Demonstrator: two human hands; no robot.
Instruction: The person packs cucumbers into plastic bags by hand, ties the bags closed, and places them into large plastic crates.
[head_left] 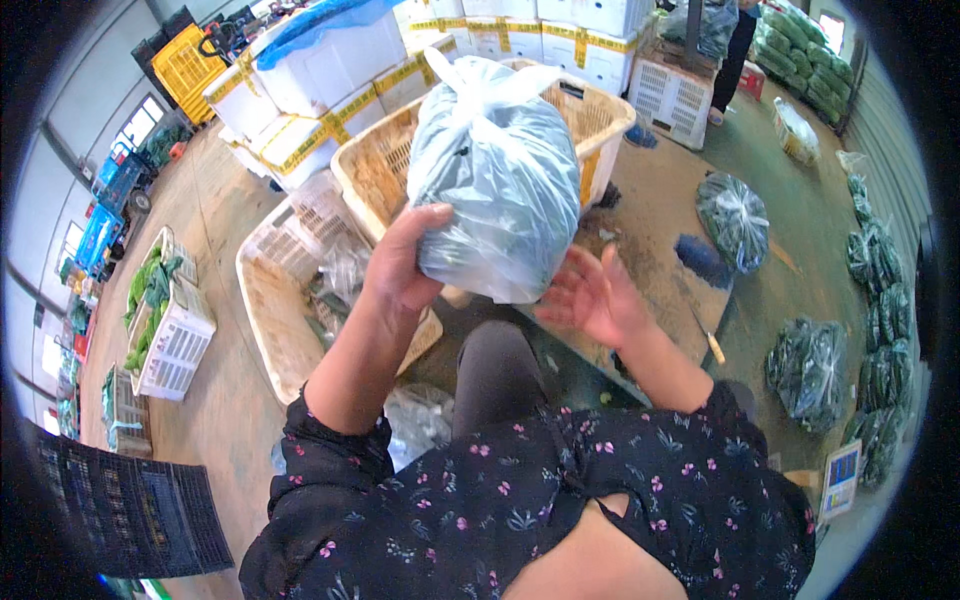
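Note:
A full, translucent plastic bag (495,180) is held up in front of me, its top tied in a knot with two loose white ends. What fills it looks dark green, but the film blurs it. My left hand (405,255) grips the bag's lower left side, thumb on the front. At the lower right of the bag, my right hand (600,300) has its fingers stretched apart, the fingertips close to the film; whether they touch it I cannot tell. Behind the bag stands a cream plastic crate (375,155), largely hidden by it.
A second crate (265,320) with crumpled film lies at my left. On the low board (650,200) to the right are a filled bag (733,220) and a knife (712,340). White foam boxes (330,80) are stacked ahead. More filled bags (808,370) lie on the floor.

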